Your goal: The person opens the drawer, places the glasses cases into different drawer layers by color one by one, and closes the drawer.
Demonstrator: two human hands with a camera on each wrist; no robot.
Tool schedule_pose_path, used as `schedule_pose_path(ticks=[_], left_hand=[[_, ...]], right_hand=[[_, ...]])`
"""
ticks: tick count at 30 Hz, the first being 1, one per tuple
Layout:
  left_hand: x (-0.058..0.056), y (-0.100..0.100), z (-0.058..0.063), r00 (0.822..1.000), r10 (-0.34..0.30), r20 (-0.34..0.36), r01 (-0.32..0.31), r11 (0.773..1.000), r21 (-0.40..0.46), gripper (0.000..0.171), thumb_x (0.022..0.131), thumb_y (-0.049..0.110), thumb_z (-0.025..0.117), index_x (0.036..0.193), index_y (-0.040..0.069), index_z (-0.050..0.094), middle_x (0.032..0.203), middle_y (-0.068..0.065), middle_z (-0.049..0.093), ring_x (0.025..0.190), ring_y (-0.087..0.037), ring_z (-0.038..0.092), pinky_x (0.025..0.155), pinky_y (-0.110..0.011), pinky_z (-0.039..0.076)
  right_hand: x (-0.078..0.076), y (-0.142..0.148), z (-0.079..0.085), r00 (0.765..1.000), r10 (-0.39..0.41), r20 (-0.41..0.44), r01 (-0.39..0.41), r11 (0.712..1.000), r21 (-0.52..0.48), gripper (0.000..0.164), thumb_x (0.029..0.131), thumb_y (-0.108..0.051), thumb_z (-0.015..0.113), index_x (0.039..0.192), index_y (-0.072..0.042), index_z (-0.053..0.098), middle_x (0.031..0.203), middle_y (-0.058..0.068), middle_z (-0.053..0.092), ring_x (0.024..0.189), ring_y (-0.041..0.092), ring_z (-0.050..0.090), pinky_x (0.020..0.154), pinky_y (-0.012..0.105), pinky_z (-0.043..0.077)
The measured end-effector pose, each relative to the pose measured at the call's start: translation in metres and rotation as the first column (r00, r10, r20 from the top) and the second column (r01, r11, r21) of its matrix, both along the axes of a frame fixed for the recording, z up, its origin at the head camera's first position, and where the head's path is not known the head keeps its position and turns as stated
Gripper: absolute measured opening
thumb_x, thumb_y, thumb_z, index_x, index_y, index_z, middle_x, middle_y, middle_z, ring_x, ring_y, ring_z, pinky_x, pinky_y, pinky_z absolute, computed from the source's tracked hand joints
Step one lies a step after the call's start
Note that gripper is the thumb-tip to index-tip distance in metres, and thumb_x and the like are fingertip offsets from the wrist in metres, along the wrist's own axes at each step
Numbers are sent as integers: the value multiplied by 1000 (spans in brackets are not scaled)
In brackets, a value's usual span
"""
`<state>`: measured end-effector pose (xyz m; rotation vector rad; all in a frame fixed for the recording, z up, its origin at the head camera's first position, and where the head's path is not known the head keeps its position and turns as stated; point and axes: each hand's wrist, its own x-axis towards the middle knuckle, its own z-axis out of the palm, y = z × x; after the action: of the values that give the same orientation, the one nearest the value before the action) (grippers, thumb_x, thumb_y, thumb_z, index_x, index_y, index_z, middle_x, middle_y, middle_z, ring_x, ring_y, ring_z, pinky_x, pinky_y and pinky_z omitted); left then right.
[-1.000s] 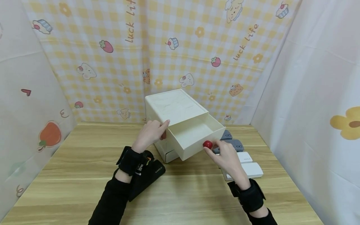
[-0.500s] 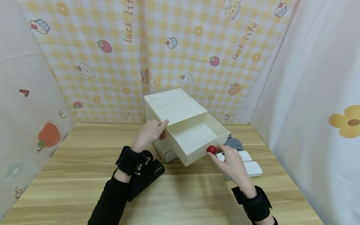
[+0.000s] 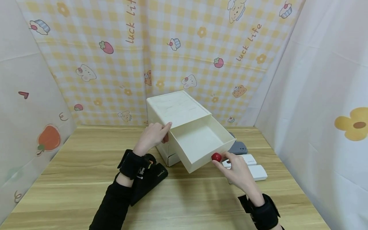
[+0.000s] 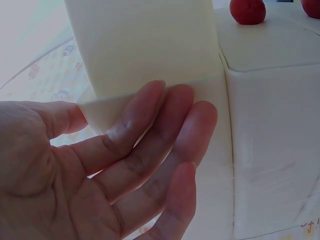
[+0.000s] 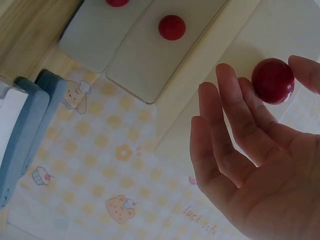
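Observation:
A cream drawer cabinet (image 3: 178,107) stands at the back with its top drawer (image 3: 198,139) pulled far out and tilted downward; the drawer's inside is bare. My right hand (image 3: 234,167) pinches the round red knob (image 3: 216,157) on the drawer front between thumb and fingertip, the other fingers spread loosely in the right wrist view. My left hand (image 3: 152,137) rests at the cabinet's near top corner. Its thumb (image 4: 72,119) lies by the top edge, while the slightly bent fingers (image 4: 150,107) press against the cabinet close under the drawer.
On the wooden table (image 3: 86,191), a black glasses case (image 3: 152,182) lies under the left wrist. Grey cases (image 3: 238,148) and white cases (image 3: 258,172) lie right of the drawer. Lower drawers carry red knobs (image 5: 172,27). A patterned curtain (image 3: 115,73) hangs close behind.
The top drawer has slid farther out and its front has dropped lower. My right hand has moved toward me and slightly down with the knob. The left hand stays put.

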<state>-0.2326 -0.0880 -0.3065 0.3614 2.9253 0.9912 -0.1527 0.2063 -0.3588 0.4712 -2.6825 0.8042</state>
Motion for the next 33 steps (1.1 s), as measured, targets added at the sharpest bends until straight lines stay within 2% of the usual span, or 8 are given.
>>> schedule_pose_path(ticks=[6, 12, 16, 19, 24, 29, 33], left_hand=[[0, 1, 0, 1000, -7, -2, 7, 1000, 2, 65, 102, 44, 30, 71, 5, 72, 70, -8, 69, 54, -16, 54, 54, -26, 37], [1, 1, 0, 1000, 1, 1, -1, 1000, -2, 66, 102, 44, 29, 71, 5, 71, 70, -8, 70, 52, -16, 53, 53, -26, 36], [0, 1, 0, 1000, 5, 0, -5, 1000, 0, 66, 102, 45, 29, 70, 6, 71, 71, -8, 70, 53, -16, 53, 52, -26, 36], [0, 0, -1, 1000, 2, 1, -2, 1000, 5, 66, 102, 45, 29, 70, 5, 71, 71, -8, 70, 54, -16, 55, 52, -26, 37], [0, -1, -2, 1000, -3, 2, 3, 1000, 13, 67, 102, 46, 28, 70, 6, 71, 71, -7, 70, 54, -15, 56, 53, -26, 38], [-1, -1, -3, 1000, -1, 8, 1, 1000, 16, 67, 102, 47, 29, 71, 6, 72, 70, -7, 70, 53, -17, 55, 53, -27, 38], [-1, -1, -2, 1000, -1, 4, 1, 1000, 15, 67, 102, 48, 29, 73, 5, 72, 70, -7, 70, 57, -18, 59, 54, -27, 39]], right_hand=[[-3, 19, 0, 992, 106, 75, -107, 994, 19, 19, 90, -31, 65, 105, -19, 65, 92, -11, 68, 92, 8, 63, 82, 36, 50], [-14, 55, -4, 988, 131, 78, -140, 982, 125, 27, 88, -26, 68, 108, -9, 64, 103, 3, 69, 99, 23, 64, 84, 42, 50], [-26, 82, -10, 982, 141, 125, -166, 962, 217, 32, 85, -25, 70, 109, -4, 62, 106, 10, 68, 101, 30, 63, 85, 45, 50], [-33, 98, -17, 971, 159, 179, -207, 933, 293, 36, 82, -24, 74, 108, -2, 62, 105, 13, 67, 99, 31, 63, 84, 46, 50], [-40, 114, -28, 960, 151, 235, -240, 875, 420, 48, 69, -25, 83, 106, -3, 62, 106, 13, 66, 98, 32, 63, 83, 46, 50], [-45, 124, -40, 966, 155, 208, -242, 826, 510, 55, 55, -23, 87, 102, -7, 63, 103, 6, 63, 92, 27, 60, 76, 42, 49], [-49, 127, -50, 968, 167, 185, -245, 783, 572, 58, 49, -22, 88, 98, -10, 61, 99, 2, 62, 88, 21, 56, 73, 40, 46]])
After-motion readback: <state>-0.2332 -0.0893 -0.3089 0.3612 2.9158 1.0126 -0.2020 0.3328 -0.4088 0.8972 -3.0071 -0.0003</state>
